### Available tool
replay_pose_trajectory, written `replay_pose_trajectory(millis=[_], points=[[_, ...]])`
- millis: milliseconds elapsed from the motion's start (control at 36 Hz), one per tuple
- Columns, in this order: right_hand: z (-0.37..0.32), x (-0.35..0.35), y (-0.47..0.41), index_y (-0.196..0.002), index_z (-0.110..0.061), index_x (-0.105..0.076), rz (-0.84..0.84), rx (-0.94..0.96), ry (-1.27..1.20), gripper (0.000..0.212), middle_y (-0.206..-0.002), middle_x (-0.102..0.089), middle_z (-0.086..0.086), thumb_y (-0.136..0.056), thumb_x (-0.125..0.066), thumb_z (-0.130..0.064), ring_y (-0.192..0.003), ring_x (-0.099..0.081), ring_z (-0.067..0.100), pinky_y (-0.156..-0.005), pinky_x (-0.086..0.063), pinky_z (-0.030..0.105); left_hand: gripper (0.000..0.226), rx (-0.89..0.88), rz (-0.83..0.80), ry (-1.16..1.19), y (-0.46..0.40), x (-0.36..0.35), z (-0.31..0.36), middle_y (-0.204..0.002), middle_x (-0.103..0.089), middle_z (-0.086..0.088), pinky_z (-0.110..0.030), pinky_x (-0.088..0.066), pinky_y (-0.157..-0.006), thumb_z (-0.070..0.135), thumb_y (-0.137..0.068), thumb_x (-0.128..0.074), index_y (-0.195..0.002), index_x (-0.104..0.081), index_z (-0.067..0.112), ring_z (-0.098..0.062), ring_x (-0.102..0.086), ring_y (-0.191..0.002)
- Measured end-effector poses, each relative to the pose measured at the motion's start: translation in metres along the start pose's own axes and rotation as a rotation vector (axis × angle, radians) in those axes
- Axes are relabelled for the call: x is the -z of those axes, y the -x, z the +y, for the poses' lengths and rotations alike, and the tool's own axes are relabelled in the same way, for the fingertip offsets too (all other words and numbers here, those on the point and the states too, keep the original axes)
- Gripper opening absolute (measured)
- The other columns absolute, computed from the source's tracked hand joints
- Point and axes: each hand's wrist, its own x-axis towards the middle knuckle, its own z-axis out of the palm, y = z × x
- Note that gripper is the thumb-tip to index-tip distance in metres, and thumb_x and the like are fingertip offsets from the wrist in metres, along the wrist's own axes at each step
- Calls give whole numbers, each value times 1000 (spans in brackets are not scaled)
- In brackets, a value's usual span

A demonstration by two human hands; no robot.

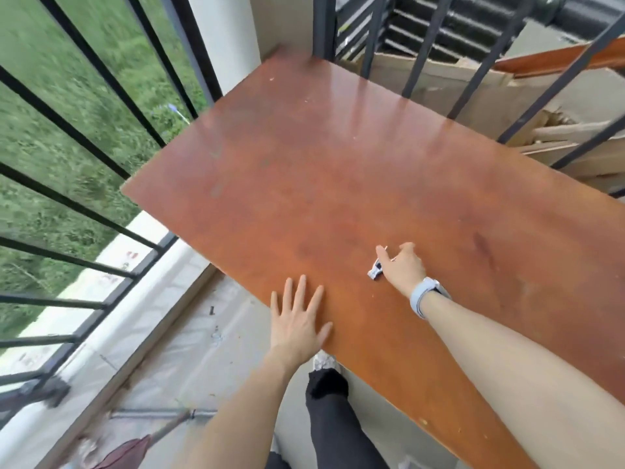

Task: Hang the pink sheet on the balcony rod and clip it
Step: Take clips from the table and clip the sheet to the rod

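Note:
On the brown wooden table (pixel 338 164), my right hand (pixel 402 265) closes its fingers around small white clips (pixel 374 269), which stick out from under the palm. My left hand (pixel 297 319) lies flat near the table's front edge, fingers spread and straight. At the bottom left, a dull pink cloth (pixel 125 451) hangs from a metal rod (pixel 159 414); only a corner shows, so I cannot tell how much of the sheet is on it.
Black balcony railing bars (pixel 101 214) run along the left with grass beyond. Cardboard and wood scraps (pixel 558 137) lie behind more bars at the right. My leg in black trousers (pixel 334 428) stands on the pale floor beside the table.

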Motion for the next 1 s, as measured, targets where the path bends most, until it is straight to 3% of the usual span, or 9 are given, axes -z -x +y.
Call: replay_pose_trajectory(millis=[139,250,389,472,583,667,833,1000], points=[[-10,-7,-8,-108,0,-42,-10,4,73,37,-110,-58,23,-86,-53,-27,-97,-57,40,-78,-44,38,70,14,-5,29,0,2,0,-155,10,-3,-53,3,-112,57,-89,-33,-145,-1,31,-29,13,-141],[-25,-14,6,-120,-4,-40,-78,84,5,38,-116,-57,19,-86,-50,-19,-102,-54,35,-78,-39,32,69,71,6,187,8,9,-6,-156,3,-3,-49,-2,-113,50,-90,-37,-146,-3,28,-25,8,-142],[-54,-41,61,-134,-8,-36,-226,318,-23,50,-130,-51,12,-89,-49,-22,-118,-46,29,-91,-36,32,62,242,191,293,53,18,-35,-155,-8,-5,-46,-8,-113,44,-92,-38,-145,-13,24,-25,-4,-142],[-73,-64,111,-119,-7,-49,-309,485,-49,33,-111,-59,10,-87,-51,-16,-108,-52,28,-86,-39,33,58,365,311,332,100,19,-64,-151,-24,-7,-48,-19,-110,39,-90,-43,-142,-25,22,-28,-18,-140],[-88,-106,195,-101,-23,-52,-423,589,-168,21,-88,-61,-3,-82,-60,-18,-85,-60,22,-73,-46,32,53,491,568,299,186,7,-105,-127,-57,-8,-45,-47,-89,34,-74,-57,-124,-50,19,-30,-54,-115],[-91,-142,273,-87,-25,-45,-477,678,-209,21,-80,-56,2,-81,-60,-12,-71,-54,21,-72,-46,37,50,641,691,301,267,-13,-131,-127,-57,-9,-47,-48,-88,32,-74,-60,-122,-54,18,-30,-54,-117],[-75,-220,447,-95,-23,-44,-700,907,-83,27,-78,-56,2,-79,-62,-9,-74,-55,22,-70,-44,32,52,988,728,386,460,-80,-169,-136,-48,-10,-50,-41,-98,36,-81,-41,-128,-50,14,-33,-47,-122],[-48,-286,624,-101,-13,-54,-938,1334,145,19,-82,-60,-3,-84,-62,-12,-76,-58,17,-75,-46,32,49,1366,862,337,645,-147,-181,-127,-55,-5,-44,-44,-96,25,-77,-61,-125,-51,19,-27,-50,-119]])
